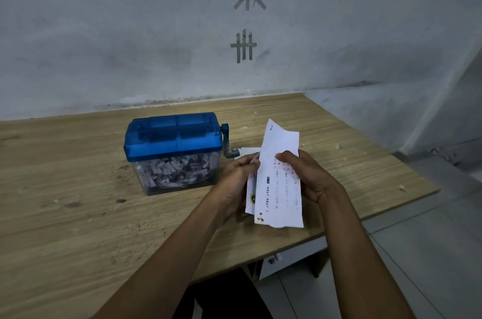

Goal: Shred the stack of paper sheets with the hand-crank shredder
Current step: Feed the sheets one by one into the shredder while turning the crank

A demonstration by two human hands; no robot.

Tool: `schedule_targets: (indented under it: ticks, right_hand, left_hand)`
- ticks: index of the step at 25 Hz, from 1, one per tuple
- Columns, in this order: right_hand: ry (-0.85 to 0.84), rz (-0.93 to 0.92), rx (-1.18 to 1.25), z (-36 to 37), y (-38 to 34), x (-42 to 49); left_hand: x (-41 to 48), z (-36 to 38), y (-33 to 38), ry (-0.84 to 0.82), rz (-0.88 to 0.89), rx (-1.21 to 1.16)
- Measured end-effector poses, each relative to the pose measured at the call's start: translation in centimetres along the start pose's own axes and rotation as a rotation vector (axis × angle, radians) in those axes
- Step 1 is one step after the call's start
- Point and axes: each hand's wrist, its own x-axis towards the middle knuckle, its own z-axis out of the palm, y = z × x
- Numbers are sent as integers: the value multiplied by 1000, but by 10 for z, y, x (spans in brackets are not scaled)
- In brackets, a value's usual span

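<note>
Pinching one light, limp sheet (279,201) just right of the shredder (172,151) is your right hand (305,175); your left hand (234,180) clamps the stack (249,189). Hold both side edges taut, or it likely buckles.

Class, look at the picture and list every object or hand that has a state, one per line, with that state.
shredder: lid on, standing on the table, untouched
crank: hanging downward, no hand on it
bin: partly filled with shreds
front sheet: unshredded, pinched by the right hand
remaining sheets: unshredded, held in the left hand
</note>
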Motion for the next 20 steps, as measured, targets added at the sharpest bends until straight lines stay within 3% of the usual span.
schedule_targets:
  ticks: [9, 15, 20]
  right_hand:
    - [-36, 59, -77, -2, -4, 0]
    - [-73, 107, -44, 1, -4, 0]
    - [-116, 238, 74, -8, 10, 2]
  left_hand:
    - [-3, -4, 4, 72, 472, 509]
    - [7, -6, -7, 248, 506, 583]
    - [9, -13, -12, 276, 486, 593]
